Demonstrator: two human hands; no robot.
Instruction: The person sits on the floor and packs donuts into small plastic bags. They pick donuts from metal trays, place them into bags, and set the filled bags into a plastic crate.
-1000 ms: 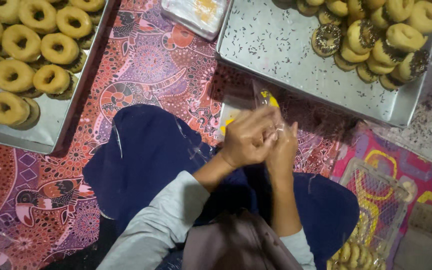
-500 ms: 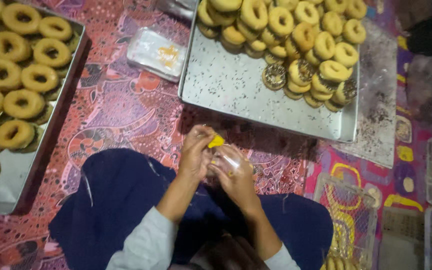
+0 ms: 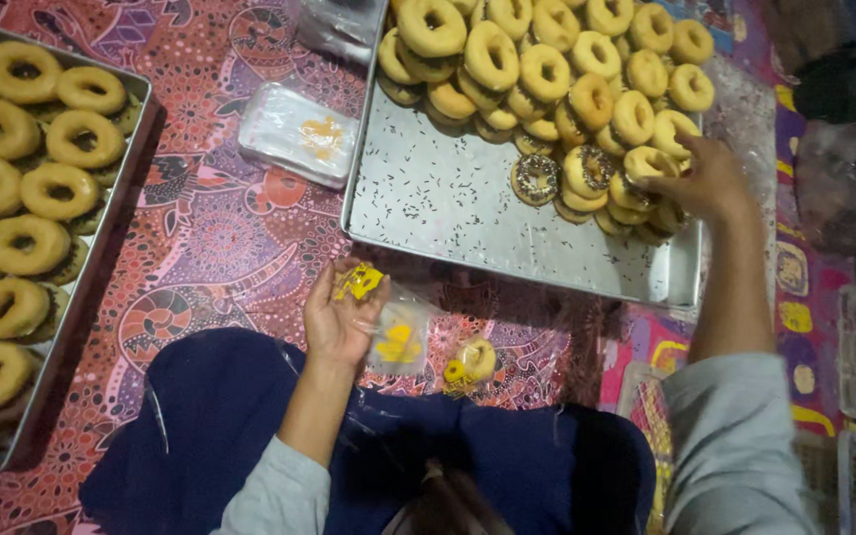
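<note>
Empty clear bag (image 3: pixel 393 337) w/ yellow print was pinched in left hand (image 3: pixel 344 317); right hand (image 3: pixel 705 178) was closed on doughnut (image 3: pixel 646 163). Doughnut judged soft, light; best gripped at rim.

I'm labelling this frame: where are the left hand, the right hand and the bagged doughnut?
left hand (image 3: pixel 341 315), head view, on the palm
right hand (image 3: pixel 707 180), head view, on the back of the hand
bagged doughnut (image 3: pixel 476 359), head view, on its ring

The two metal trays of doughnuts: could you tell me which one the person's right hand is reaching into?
The right hand is in the far tray, where doughnuts are heaped at one end; the side tray holds neat rows, untouched.
</note>
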